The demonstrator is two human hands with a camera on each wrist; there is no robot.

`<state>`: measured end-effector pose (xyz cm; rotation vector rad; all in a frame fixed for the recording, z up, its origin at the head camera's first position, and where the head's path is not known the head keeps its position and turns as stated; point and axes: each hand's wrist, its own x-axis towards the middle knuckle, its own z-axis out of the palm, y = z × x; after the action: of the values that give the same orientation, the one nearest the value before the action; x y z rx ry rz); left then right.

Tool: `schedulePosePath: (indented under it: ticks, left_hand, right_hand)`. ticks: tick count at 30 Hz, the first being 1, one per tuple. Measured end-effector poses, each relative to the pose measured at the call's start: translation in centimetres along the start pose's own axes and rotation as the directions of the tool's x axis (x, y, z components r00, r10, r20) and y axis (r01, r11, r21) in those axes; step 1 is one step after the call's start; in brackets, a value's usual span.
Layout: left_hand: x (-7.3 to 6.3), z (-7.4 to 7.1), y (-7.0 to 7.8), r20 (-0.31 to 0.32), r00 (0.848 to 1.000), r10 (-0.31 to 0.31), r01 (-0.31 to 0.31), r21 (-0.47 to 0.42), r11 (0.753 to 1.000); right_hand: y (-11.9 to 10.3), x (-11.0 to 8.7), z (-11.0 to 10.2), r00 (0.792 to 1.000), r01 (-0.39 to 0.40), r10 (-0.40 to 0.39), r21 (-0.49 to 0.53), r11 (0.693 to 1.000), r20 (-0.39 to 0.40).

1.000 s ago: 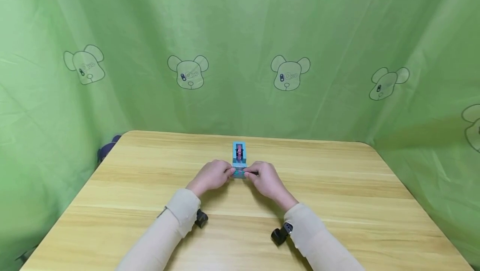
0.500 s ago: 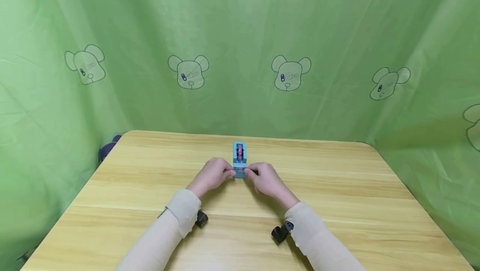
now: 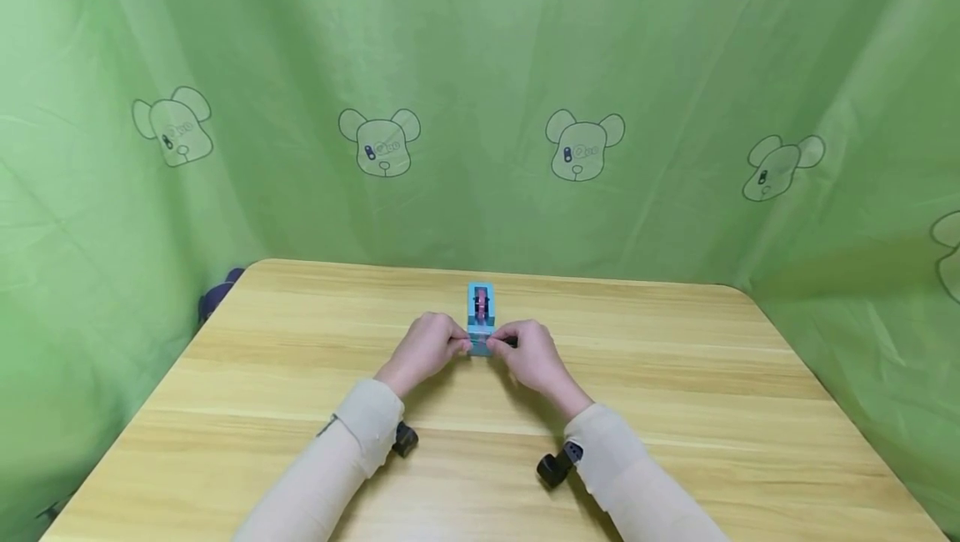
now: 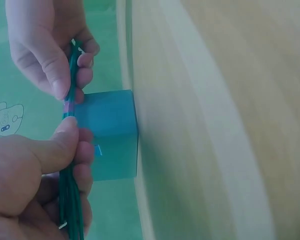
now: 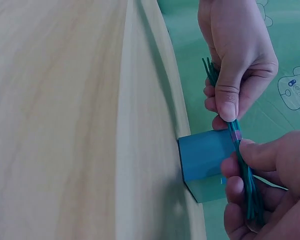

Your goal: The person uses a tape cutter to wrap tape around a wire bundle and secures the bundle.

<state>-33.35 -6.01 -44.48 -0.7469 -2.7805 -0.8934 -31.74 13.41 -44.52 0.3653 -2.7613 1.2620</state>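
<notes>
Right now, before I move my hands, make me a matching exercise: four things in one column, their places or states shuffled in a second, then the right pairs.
Column one
1. Bundle of thin green strands
2. Blue boxy tape dispenser
3. Light wood-grain tabletop
4. Green fabric curtain

Column two
A. Printed with outlined cartoon animal heads
B. Pinched by the left hand and the right hand
C. Directly under the dispenser
D. Carries a pink roll

Right pairs: 1-B, 2-D, 3-C, 4-A.

Green strand bundle (image 5: 247, 176), pink-banded
</notes>
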Motion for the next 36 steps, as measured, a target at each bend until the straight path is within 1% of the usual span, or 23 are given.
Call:
schedulePosePath:
  ticks: [3,7,10,12,14,17,22,30,36]
  left_hand:
    - [0.00,-0.12,-0.04,0.001,1.000,0.003,-0.003,-0.013,1.000]
    - [0.05,-0.32,-0.25,0.043,0.999,-0.016,0.017,-0.023,1.000]
    - [0.16,-0.40,-0.31,0.081,0.995,-0.050,0.050,0.005,0.999]
    - [0.22,-0.42,-0.31,0.099,0.993,-0.068,0.065,0.030,0.997]
    - [0.25,-0.46,-0.27,0.111,0.991,-0.077,0.073,0.037,0.997]
    - [0.24,-0.52,-0.20,0.106,0.991,-0.076,0.074,0.017,0.997]
    - [0.28,-0.50,-0.21,0.078,0.994,-0.070,0.072,-0.020,0.997]
    - [0.37,-0.34,-0.38,0.060,0.996,-0.071,0.073,-0.035,0.997]
    - [0.36,-0.14,-0.39,0.057,0.995,-0.077,0.080,-0.043,0.996]
  right_hand:
    - [0.02,0.13,0.10,1.000,-0.001,0.001,0.003,1.000,-0.014]
    - [0.18,0.26,0.26,1.000,0.000,0.000,0.006,1.000,-0.021]
    - [0.28,0.25,0.34,1.000,-0.008,0.008,0.014,1.000,-0.025]
    - [0.30,0.21,0.39,0.999,-0.017,0.017,0.021,1.000,-0.027]
    - [0.29,0.18,0.45,0.999,-0.017,0.017,0.019,1.000,-0.031]
    - [0.28,0.14,0.50,0.999,-0.018,0.019,0.016,1.000,-0.032]
    - [0.29,0.17,0.58,0.999,-0.017,0.017,0.013,1.000,-0.028]
    - [0.00,0.22,0.46,1.000,0.000,0.000,0.012,1.000,-0.027]
    - [-0.06,0.15,0.55,0.999,-0.020,0.020,0.007,1.000,-0.042]
